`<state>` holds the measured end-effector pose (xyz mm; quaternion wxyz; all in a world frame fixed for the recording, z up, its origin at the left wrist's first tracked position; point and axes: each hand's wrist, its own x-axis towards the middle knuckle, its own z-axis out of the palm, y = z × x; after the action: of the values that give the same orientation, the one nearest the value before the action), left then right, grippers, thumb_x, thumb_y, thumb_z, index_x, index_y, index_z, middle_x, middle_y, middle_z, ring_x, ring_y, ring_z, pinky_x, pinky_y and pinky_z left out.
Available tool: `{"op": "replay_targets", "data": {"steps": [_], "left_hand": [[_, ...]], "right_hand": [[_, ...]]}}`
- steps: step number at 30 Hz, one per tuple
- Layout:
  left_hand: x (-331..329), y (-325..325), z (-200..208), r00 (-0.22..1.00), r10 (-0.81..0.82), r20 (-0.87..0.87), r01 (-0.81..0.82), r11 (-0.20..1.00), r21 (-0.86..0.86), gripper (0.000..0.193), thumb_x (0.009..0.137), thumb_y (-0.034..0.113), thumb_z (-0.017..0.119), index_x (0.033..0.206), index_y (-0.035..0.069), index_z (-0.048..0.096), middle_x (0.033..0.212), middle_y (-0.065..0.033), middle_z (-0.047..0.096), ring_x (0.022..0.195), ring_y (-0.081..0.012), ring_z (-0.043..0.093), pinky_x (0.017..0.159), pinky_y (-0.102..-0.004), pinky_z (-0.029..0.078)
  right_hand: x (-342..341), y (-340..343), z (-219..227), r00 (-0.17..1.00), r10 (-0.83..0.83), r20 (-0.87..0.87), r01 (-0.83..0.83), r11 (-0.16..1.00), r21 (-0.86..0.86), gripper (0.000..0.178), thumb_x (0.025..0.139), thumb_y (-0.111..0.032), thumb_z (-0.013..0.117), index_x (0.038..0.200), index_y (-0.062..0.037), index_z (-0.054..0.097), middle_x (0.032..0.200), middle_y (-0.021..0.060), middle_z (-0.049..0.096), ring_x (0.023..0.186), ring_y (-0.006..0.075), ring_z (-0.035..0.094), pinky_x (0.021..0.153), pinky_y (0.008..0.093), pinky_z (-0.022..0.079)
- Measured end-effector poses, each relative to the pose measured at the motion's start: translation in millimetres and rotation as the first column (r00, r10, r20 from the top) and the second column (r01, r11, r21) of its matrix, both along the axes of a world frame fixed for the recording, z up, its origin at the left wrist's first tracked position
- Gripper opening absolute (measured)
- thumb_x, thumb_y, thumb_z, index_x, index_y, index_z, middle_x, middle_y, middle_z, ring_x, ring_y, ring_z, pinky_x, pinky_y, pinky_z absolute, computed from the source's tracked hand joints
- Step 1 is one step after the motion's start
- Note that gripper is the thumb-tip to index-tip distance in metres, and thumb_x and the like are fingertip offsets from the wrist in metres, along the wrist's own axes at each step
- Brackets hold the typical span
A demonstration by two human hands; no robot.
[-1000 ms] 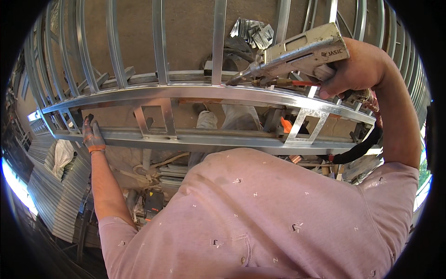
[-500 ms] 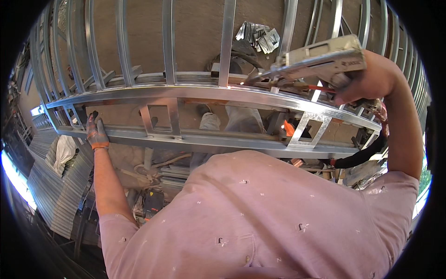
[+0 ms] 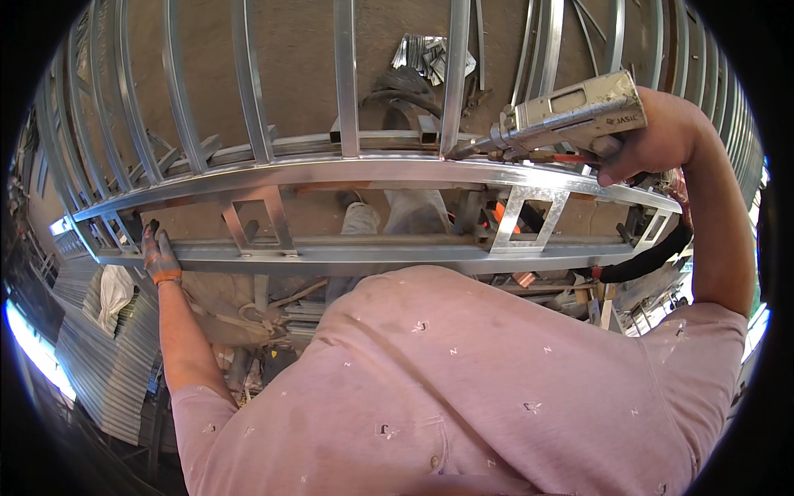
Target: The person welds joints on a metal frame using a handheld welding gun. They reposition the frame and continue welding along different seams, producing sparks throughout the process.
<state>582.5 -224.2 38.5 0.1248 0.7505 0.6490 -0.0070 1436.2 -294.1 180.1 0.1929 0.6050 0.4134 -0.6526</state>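
Note:
My right hand [image 3: 662,136], bare, is wrapped round the grip of a scuffed, light-coloured handheld welding gun [image 3: 575,107]. Its nozzle points left and down, at the foot of an upright bar [image 3: 454,78] where that meets the curved upper rail [image 3: 331,171] of a shiny metal frame. On the left, my left hand [image 3: 160,252] wears a grey glove with an orange cuff. It grips the frame's lower rail [image 3: 372,262], its fingers partly hidden. Small square metal pieces [image 3: 519,219] join the two rails. A black hose [image 3: 649,260] hangs below my right hand.
Several upright bars [image 3: 345,74] run away from me beyond the upper rail. Cut metal pieces [image 3: 434,58] lie on the ground past them. Corrugated sheets [image 3: 107,364] and a white sack [image 3: 109,296] sit at the left. Scrap and metal strips lie under the frame.
The view has shifted, so the frame's bars and the ground pieces sit differently in it. A bright glow at the gun's nozzle has gone. Both hands keep their holds.

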Motion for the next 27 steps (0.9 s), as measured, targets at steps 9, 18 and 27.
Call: {"op": "replay_targets", "data": {"steps": [9,18,27], "left_hand": [[-4.6,-0.1,-1.0,0.997,0.021,-0.076,-0.021,1.000,-0.004,0.041,0.104,0.029,0.060,0.136,0.004,0.065,0.141,-0.0204,0.064,0.129,-0.0380,0.061,0.112,-0.0436,0.045],[-6.9,-0.2,-2.3,0.992,0.062,-0.113,-0.062,0.998,0.004,0.042,0.104,0.030,0.060,0.137,0.003,0.063,0.141,-0.0210,0.064,0.129,-0.0386,0.061,0.110,-0.0444,0.046],[-9.1,1.0,-1.2,0.992,0.018,-0.124,-0.016,1.000,0.014,0.040,0.104,0.030,0.060,0.134,0.004,0.066,0.140,-0.0206,0.064,0.130,-0.0383,0.060,0.111,-0.0445,0.045]], "right_hand": [[-0.5,1.1,-3.8,1.000,-0.005,0.020,0.005,1.000,0.003,0.057,0.063,-0.005,0.093,0.117,-0.0013,0.076,0.095,0.0115,0.079,0.081,0.0208,0.073,0.078,0.0369,0.060],[-2.4,1.6,-6.4,0.997,0.058,0.048,-0.060,0.997,0.050,0.057,0.062,-0.006,0.093,0.117,-0.0017,0.076,0.096,0.0131,0.079,0.081,0.0211,0.074,0.077,0.0359,0.061],[-0.1,3.0,-9.1,0.993,0.113,0.042,-0.115,0.992,0.055,0.060,0.062,-0.007,0.094,0.119,-0.0022,0.076,0.099,0.0143,0.080,0.083,0.0216,0.075,0.081,0.0361,0.061]]}}
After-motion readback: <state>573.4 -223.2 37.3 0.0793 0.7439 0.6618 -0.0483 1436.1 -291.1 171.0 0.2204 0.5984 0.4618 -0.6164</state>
